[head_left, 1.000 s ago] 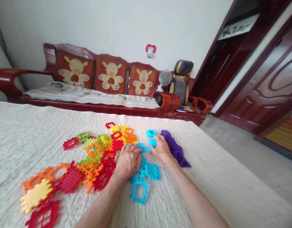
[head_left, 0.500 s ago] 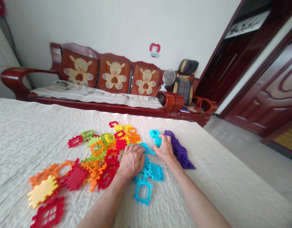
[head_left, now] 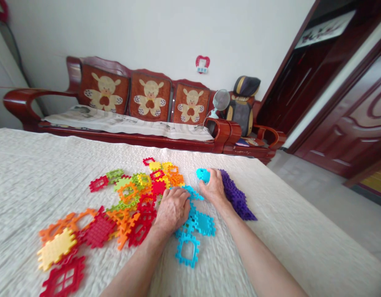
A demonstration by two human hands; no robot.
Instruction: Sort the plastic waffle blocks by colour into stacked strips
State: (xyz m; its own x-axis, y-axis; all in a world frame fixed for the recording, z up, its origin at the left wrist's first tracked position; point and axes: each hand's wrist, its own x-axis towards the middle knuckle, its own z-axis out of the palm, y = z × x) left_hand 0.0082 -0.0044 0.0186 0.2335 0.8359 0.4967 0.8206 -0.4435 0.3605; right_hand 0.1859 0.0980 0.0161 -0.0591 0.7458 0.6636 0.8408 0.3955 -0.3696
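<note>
One blue piece (head_left: 205, 178) sits between the right fingers (head_left: 213, 175).

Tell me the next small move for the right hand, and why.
Probably have the right hand set down and release the blue piece in its grasp where it is: it is already apart from the scattered blue pieces by the left hand, and close to the purple pieces, which lie grouped by colour.
</note>
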